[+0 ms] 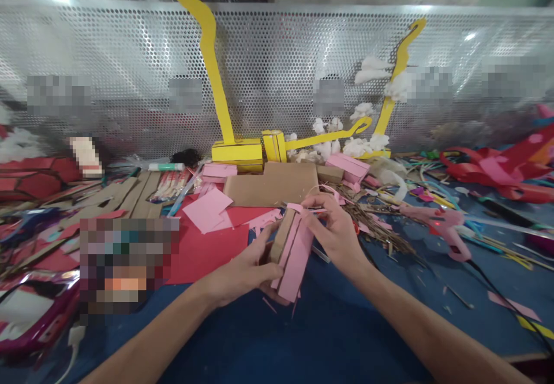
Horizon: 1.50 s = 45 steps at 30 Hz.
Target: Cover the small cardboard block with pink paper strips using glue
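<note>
- Left hand (242, 271) grips the lower end of a cardboard block (283, 235) partly covered in pink paper (296, 260); fingers curled round it, thumb along its brown side.
- Right hand (335, 228) holds the block's top end; fingers pinching the pink paper edge there.
- Block is held tilted above the blue counter (337, 326), just in front of the flat brown cardboard sheet (272, 185).
- Left of the block: red paper sheet (203, 251) on the counter, with loose pink paper squares (208, 208) lying on it.
- Behind the cardboard sheet: yellow cardboard box (237, 153) with a tall yellow hooked strip (212, 55) rising against the perforated metal panel (277, 55).
- Right of the yellow box: white cotton-like tufts (367, 142) and a second yellow hooked strip (396, 78).
- Right of the block: pile of dry twigs (376, 225), then a pink glue gun (445, 225), well apart from the hands.
</note>
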Each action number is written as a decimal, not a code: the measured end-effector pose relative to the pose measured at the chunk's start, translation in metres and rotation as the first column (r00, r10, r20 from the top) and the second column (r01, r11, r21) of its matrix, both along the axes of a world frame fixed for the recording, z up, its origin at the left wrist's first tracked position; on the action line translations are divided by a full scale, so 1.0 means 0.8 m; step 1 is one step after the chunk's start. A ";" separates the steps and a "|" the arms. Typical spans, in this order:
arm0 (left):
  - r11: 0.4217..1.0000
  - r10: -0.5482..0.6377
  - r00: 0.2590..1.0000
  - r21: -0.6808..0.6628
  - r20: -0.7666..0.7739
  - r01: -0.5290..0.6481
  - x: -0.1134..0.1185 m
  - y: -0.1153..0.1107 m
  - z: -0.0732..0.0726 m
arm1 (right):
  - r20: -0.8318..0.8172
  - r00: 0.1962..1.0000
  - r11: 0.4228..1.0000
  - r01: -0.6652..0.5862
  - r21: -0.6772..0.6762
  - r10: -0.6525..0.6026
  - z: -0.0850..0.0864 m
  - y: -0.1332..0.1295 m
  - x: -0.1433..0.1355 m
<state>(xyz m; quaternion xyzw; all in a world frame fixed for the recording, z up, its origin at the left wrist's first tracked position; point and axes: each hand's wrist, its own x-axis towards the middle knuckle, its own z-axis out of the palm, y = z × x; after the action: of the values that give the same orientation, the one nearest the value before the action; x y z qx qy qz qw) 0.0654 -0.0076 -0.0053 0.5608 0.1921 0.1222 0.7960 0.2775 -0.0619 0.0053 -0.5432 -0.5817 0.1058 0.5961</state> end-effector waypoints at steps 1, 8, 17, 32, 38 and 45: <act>1.000 0.003 1.000 0.001 -0.001 -0.003 0.000 0.000 0.000 | -0.044 0.999 1.000 -0.009 -0.017 0.008 -0.001 -0.001 -0.001; 0.999 0.013 1.000 0.045 -0.007 -0.013 0.002 -0.003 0.008 | -0.054 0.979 0.976 -0.198 -0.087 0.194 0.000 -0.008 -0.006; 0.993 0.068 0.996 0.096 -0.059 -0.062 0.001 -0.004 0.011 | -0.061 0.985 0.981 -0.168 -0.094 0.163 -0.005 -0.004 -0.006; 0.995 0.062 0.997 0.075 -0.038 -0.059 -0.002 -0.002 0.013 | 0.048 0.992 0.992 -0.113 -0.047 0.115 -0.004 -0.006 -0.008; 0.996 0.035 0.999 0.082 -0.012 -0.034 -0.003 -0.004 0.015 | 0.048 0.992 0.991 -0.114 -0.073 0.118 -0.002 -0.006 -0.004; 0.997 0.066 0.997 0.034 -0.027 -0.065 0.000 -0.005 0.016 | -0.137 0.979 0.989 -0.149 0.022 0.151 -0.001 -0.004 -0.007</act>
<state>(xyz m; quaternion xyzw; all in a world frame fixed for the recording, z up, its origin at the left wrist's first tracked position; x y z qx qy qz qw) 0.0652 -0.0117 0.0072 0.5691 0.2194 0.1436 0.7794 0.2716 -0.0653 0.0046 -0.4858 -0.5787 0.1845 0.6285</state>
